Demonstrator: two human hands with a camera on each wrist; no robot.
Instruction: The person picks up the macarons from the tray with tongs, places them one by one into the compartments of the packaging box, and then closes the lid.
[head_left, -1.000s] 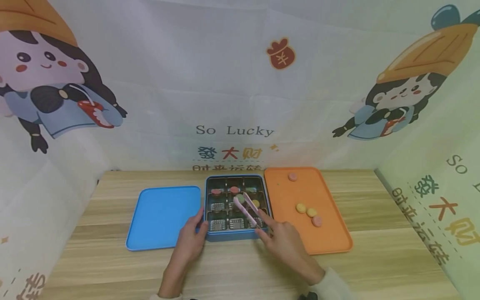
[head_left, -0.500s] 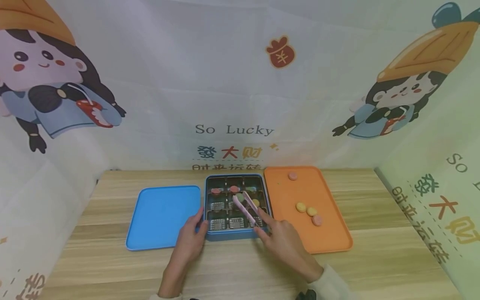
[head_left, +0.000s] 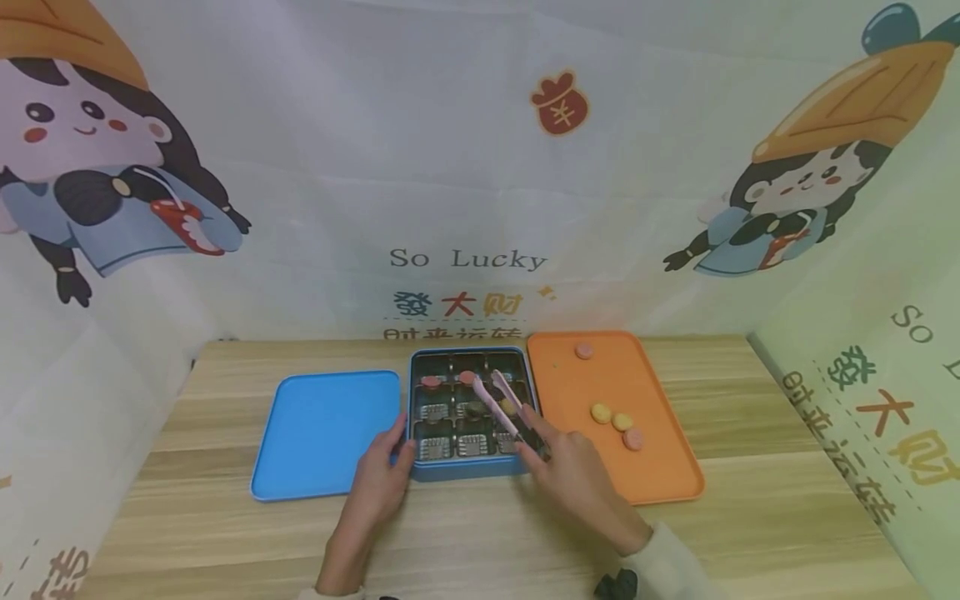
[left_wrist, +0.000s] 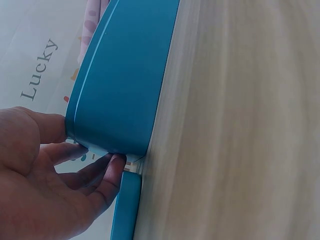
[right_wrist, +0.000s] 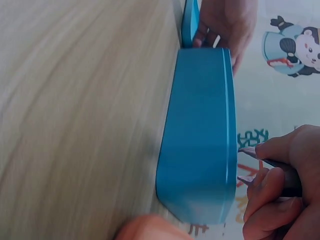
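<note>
A blue box (head_left: 471, 471) holds a dark divided insert. Two reddish-pink macarons (head_left: 431, 382) sit in its back row, and a yellow macaron (head_left: 507, 406) is in the right column. A dark greenish round shape, likely a macaron (head_left: 475, 409), lies low in the centre compartment. My right hand (head_left: 577, 471) grips pink tongs (head_left: 497, 410) over the box; their tips stand apart with nothing seen between them. My left hand (head_left: 381, 475) rests thumb and fingertips against the box's left side near the front corner, as the left wrist view shows.
An orange tray (head_left: 660, 475) to the right carries two yellow macarons (head_left: 601, 413) and two pink macarons (head_left: 633, 438). On the left lies a blue lid-like tray (head_left: 326, 433). A printed cloth (head_left: 465, 167) hangs behind the wooden table (head_left: 465, 550).
The tongs have shifted back and right, with their tips clear of the green macaron that was between them. That macaron now appears lower in the centre compartment. My left hand has stayed put.
</note>
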